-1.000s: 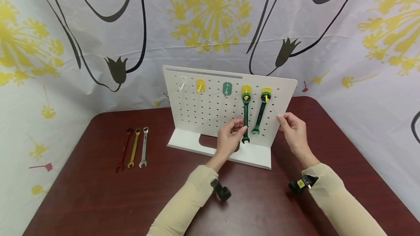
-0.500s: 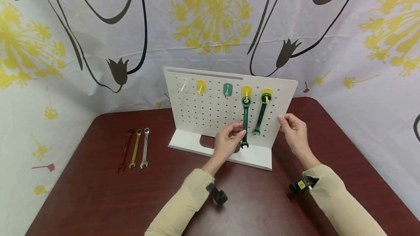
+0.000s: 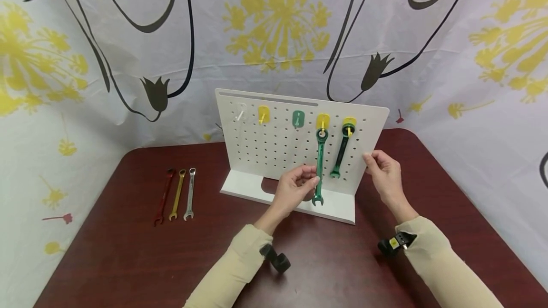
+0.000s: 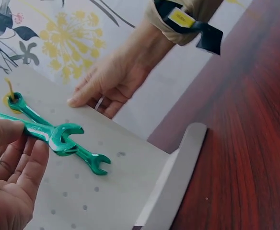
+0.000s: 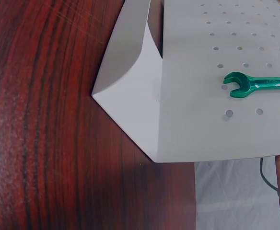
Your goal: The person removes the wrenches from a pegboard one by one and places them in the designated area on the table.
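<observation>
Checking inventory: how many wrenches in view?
5. Two green hang on the pegboard: one pinched by the left hand, one to its right. Red, yellow and silver lie on the table at left. None looks hidden.

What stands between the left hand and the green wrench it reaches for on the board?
Nothing visible does. The left hand already pinches the shaft of the wrench, which hangs by its ring from a yellow hook on the pegboard.
</observation>
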A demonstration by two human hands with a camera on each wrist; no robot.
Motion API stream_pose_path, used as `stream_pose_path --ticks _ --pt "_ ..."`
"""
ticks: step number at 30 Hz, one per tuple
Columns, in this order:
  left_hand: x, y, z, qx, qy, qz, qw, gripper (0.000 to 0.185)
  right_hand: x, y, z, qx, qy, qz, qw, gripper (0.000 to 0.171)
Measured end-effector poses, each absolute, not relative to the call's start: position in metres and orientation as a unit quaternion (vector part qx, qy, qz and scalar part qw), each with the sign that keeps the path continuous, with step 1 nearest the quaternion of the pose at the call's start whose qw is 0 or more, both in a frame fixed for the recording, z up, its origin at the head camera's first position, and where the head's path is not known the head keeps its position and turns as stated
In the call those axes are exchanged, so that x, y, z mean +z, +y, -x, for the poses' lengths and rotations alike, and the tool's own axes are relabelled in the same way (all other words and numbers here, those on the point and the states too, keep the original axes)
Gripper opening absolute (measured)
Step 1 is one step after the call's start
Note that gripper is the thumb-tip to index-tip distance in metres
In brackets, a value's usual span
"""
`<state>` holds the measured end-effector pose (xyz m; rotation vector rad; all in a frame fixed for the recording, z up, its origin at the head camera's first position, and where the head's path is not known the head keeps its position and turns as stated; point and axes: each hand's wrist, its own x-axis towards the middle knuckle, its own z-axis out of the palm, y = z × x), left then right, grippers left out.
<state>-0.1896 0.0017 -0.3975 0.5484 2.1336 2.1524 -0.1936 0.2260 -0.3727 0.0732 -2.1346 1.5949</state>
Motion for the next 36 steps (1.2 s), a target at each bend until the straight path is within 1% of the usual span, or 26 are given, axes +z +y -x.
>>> stream_pose_path --ticks 5,8,15,26,36 --pt "-0.389 -0.004 0.183 0.734 0.652 -0.170 0.089 0.028 -0.380 0.230 0.198 0.577 -0.782 -0.024 0.236 0.020" --pt "-0.385 -0.007 0.180 0.743 0.638 -0.173 0.106 0.031 -0.388 0.235 0.204 0.574 -0.784 -0.022 0.235 0.020" --pt "-0.380 -0.009 0.176 0.748 0.629 -0.173 0.124 0.033 -0.400 0.240 0.209 0.564 -0.790 -0.024 0.238 0.024" --pt "-0.372 -0.011 0.174 0.762 0.609 -0.173 0.140 0.033 -0.399 0.241 0.211 0.557 -0.794 -0.026 0.243 0.024" --pt "-0.365 -0.017 0.171 0.767 0.599 -0.182 0.139 0.033 -0.398 0.241 0.210 0.555 -0.794 -0.031 0.245 0.023"
